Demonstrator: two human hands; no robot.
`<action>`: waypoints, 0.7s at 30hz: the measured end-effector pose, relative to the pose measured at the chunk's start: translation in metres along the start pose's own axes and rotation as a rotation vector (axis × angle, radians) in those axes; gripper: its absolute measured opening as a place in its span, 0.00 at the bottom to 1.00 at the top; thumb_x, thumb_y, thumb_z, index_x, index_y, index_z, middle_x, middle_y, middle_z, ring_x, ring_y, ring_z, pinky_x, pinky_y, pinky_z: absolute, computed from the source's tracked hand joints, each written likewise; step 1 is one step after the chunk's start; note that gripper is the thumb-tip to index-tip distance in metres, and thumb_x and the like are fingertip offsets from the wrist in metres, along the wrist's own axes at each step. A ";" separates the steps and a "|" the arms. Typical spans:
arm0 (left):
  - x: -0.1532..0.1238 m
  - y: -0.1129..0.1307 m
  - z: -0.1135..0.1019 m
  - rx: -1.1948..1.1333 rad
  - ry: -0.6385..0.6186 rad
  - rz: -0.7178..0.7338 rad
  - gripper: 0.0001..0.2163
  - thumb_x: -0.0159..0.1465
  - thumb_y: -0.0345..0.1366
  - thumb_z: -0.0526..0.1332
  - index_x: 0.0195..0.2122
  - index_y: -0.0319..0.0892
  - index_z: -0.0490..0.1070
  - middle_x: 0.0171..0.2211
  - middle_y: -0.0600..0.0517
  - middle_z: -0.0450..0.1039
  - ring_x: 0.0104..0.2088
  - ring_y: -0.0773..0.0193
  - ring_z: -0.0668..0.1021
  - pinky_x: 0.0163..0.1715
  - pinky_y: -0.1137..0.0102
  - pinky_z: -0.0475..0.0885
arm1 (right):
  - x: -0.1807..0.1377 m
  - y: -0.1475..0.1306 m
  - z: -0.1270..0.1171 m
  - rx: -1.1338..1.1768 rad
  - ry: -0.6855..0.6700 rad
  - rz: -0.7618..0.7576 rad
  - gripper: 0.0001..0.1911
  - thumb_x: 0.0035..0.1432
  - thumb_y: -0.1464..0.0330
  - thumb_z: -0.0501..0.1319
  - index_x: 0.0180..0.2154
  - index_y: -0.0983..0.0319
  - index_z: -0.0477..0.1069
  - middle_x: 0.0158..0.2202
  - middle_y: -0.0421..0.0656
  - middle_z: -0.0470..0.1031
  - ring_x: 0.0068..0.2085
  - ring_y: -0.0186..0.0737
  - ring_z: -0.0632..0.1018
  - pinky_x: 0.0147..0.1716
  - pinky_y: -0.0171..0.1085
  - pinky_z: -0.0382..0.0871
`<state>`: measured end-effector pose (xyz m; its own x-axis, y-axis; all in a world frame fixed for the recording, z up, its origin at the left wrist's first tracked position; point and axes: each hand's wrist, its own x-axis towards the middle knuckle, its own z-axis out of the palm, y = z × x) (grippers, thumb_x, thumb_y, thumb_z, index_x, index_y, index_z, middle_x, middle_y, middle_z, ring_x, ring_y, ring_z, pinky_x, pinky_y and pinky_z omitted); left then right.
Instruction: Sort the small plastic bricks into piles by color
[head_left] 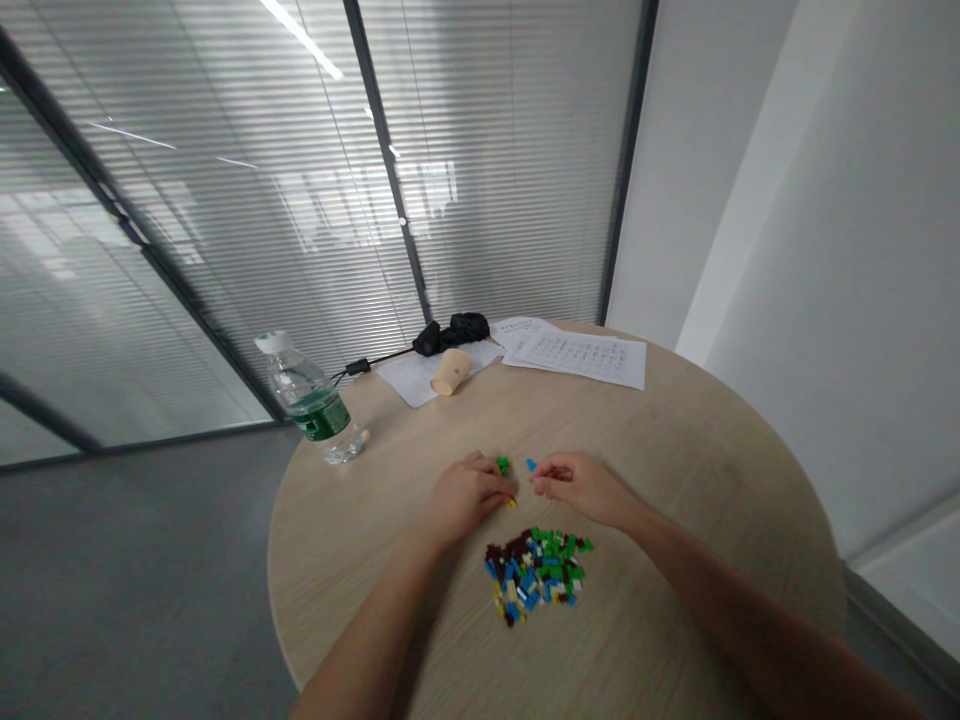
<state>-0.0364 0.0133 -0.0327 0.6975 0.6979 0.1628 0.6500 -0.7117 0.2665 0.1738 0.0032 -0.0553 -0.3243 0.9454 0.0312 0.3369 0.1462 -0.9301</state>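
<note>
Both my hands are over the middle of a round wooden table, a short way apart. My right hand [574,480] pinches a small blue toy brick [531,465] at its fingertips. With fingers curled, my left hand [469,493] rests by a few green bricks [502,465]. A small yellow brick [512,503] shows at its fingertips; whether it is gripped or just touched I cannot make out. Nearer to me lies a loose pile of small bricks [536,575] in green, blue, brown, yellow and white.
On the table [712,480], a water bottle [319,410] with a green label stands at the left edge. Toward the back are a paper cup [451,371] on its side, a black folded item [457,331] with a cord, and printed sheets [585,357]. Blinds and walls lie beyond.
</note>
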 end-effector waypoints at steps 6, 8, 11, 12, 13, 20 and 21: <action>-0.002 -0.004 0.001 0.001 0.008 -0.006 0.08 0.63 0.36 0.58 0.37 0.48 0.78 0.34 0.51 0.73 0.38 0.63 0.70 0.36 0.71 0.63 | 0.000 0.002 -0.001 -0.056 -0.007 -0.028 0.08 0.51 0.67 0.60 0.31 0.63 0.75 0.30 0.43 0.78 0.32 0.37 0.75 0.32 0.33 0.66; -0.002 -0.005 0.001 0.004 0.012 -0.001 0.09 0.64 0.35 0.57 0.38 0.47 0.77 0.35 0.51 0.73 0.38 0.63 0.70 0.37 0.71 0.63 | -0.001 0.000 -0.002 -0.085 -0.008 -0.035 0.08 0.52 0.67 0.60 0.32 0.63 0.75 0.30 0.43 0.78 0.32 0.37 0.75 0.32 0.34 0.66; -0.002 -0.003 0.001 -0.019 0.017 0.015 0.10 0.65 0.34 0.55 0.40 0.46 0.76 0.36 0.50 0.73 0.39 0.63 0.70 0.38 0.71 0.64 | -0.002 -0.001 -0.006 -0.145 -0.006 -0.052 0.09 0.53 0.67 0.59 0.33 0.64 0.76 0.30 0.44 0.78 0.31 0.37 0.76 0.32 0.34 0.66; -0.001 -0.002 0.001 -0.033 0.014 0.021 0.10 0.65 0.34 0.55 0.40 0.46 0.76 0.37 0.50 0.73 0.39 0.63 0.71 0.38 0.71 0.64 | -0.003 -0.002 -0.007 -0.170 -0.010 -0.062 0.09 0.53 0.68 0.59 0.33 0.64 0.76 0.30 0.44 0.78 0.31 0.37 0.75 0.32 0.34 0.66; -0.001 0.000 0.001 -0.046 0.009 0.026 0.10 0.65 0.34 0.55 0.40 0.46 0.76 0.37 0.50 0.73 0.39 0.64 0.71 0.39 0.72 0.64 | -0.004 -0.002 -0.009 -0.198 -0.021 -0.072 0.08 0.53 0.69 0.59 0.34 0.64 0.76 0.30 0.44 0.78 0.31 0.37 0.75 0.32 0.34 0.66; 0.000 0.003 0.000 -0.069 -0.032 0.029 0.09 0.63 0.30 0.56 0.35 0.45 0.76 0.36 0.51 0.73 0.40 0.63 0.71 0.38 0.72 0.64 | -0.011 -0.012 -0.015 -0.369 -0.248 -0.213 0.08 0.49 0.75 0.60 0.32 0.62 0.77 0.29 0.41 0.77 0.28 0.33 0.73 0.27 0.31 0.64; 0.000 0.003 0.000 -0.072 -0.032 0.033 0.09 0.63 0.30 0.56 0.35 0.45 0.76 0.36 0.51 0.73 0.40 0.63 0.71 0.38 0.72 0.64 | -0.012 -0.014 -0.014 -0.386 -0.280 -0.266 0.08 0.49 0.75 0.61 0.32 0.61 0.77 0.30 0.41 0.77 0.29 0.33 0.73 0.28 0.31 0.64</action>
<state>-0.0346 0.0111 -0.0320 0.7280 0.6707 0.1419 0.6043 -0.7256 0.3292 0.1854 -0.0056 -0.0379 -0.6480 0.7552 0.0988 0.4944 0.5157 -0.6998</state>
